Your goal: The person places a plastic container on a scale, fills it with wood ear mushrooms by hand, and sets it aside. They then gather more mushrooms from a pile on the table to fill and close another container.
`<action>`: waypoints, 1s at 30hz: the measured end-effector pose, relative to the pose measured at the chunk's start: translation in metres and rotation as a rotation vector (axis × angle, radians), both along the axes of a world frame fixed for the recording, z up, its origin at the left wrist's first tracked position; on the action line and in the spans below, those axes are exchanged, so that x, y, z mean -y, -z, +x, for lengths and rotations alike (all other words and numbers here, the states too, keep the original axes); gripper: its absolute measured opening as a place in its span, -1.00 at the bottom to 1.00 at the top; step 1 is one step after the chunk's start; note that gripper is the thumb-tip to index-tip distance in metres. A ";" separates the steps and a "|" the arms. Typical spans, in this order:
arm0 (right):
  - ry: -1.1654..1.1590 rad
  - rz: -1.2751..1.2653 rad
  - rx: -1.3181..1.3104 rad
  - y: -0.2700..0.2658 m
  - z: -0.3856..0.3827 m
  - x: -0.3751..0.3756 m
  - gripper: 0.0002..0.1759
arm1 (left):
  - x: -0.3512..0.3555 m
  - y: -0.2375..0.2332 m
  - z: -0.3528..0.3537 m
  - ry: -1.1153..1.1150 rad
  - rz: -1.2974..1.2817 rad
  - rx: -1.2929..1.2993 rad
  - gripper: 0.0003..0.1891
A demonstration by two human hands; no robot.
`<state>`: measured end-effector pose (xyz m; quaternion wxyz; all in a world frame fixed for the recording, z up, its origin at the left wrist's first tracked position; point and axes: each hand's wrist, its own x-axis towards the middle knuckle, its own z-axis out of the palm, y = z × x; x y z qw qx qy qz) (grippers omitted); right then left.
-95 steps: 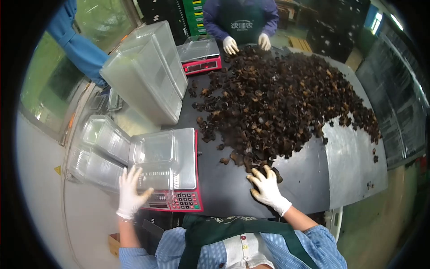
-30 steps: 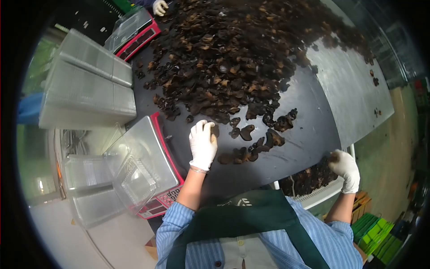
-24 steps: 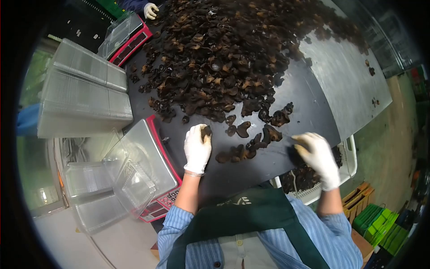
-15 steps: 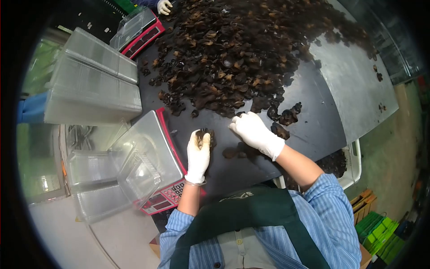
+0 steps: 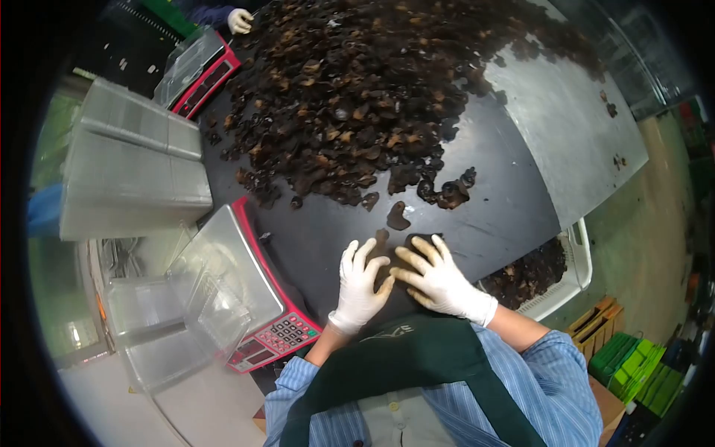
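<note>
My left hand [image 5: 360, 287], in a white glove, is low over the dark tabletop with its fingers apart. Opposite it, my gloved right hand [image 5: 441, 281] spreads its fingers, the tips stained brownish. Dark wood ear mushrooms [image 5: 426, 240] lie beneath and just beyond the fingertips, partly hidden by both hands. A single mushroom piece [image 5: 398, 216] rests on the table a little farther out. Beyond it spreads a large heap of brown-black wood ear mushrooms [image 5: 342, 112].
At the left stands a red-edged scale [image 5: 272, 298] with a clear plastic container on its plate. Stacked clear containers [image 5: 134, 171] rise behind it, near a second scale [image 5: 205, 83]. Another person's gloved hand [image 5: 240, 21] is at the far left. A white crate [image 5: 579, 261] holds mushrooms at right.
My left hand has let go of the mushroom piece and moved right. My right hand has drawn back toward my body from the heap's edge. Both hands are now close together, fingers spread.
</note>
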<state>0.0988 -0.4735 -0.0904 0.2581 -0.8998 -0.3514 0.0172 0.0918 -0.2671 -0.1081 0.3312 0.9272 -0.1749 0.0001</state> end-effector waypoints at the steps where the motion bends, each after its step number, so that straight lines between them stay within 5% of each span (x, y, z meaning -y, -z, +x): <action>1: -0.022 0.061 -0.015 0.000 -0.003 0.002 -0.42 | 0.001 -0.006 0.002 -0.035 -0.006 0.033 -0.56; 5: 0.298 0.164 0.027 0.006 0.025 0.043 -0.28 | -0.004 -0.018 0.028 -0.213 -0.014 0.103 -0.57; 9: 0.697 0.032 0.105 0.028 0.073 0.059 -0.36 | 0.007 -0.014 0.078 -0.098 0.196 0.125 -0.48; 13: 0.228 0.132 0.067 0.027 0.057 0.037 -0.43 | 0.005 -0.002 0.075 0.161 0.271 0.075 -0.65; 15: 0.020 0.002 -0.012 0.012 0.035 0.021 -0.45 | -0.001 -0.007 0.056 0.172 0.193 -0.029 -0.74; 18: -0.188 0.180 0.012 0.009 0.009 0.012 -0.50 | -0.014 -0.024 0.027 0.092 0.129 -0.038 -0.73; 21: -0.075 0.363 -0.029 0.007 0.028 0.029 -0.54 | -0.026 -0.029 0.005 -0.182 -0.015 0.033 -0.64; 23: 0.247 0.342 0.191 0.003 0.051 0.043 -0.59 | -0.036 -0.022 0.002 -0.342 0.067 0.023 -0.57; 25: 0.543 0.175 0.109 0.022 0.071 0.051 -0.53 | -0.038 -0.007 0.011 -0.494 -0.021 -0.054 -0.52; 27: 0.567 0.047 0.139 0.039 0.084 0.047 -0.47 | -0.035 0.008 0.023 -0.491 0.098 -0.105 -0.44; 30: 0.300 0.047 0.038 0.035 0.072 0.019 -0.41 | -0.013 0.003 0.042 -0.349 0.165 -0.135 -0.39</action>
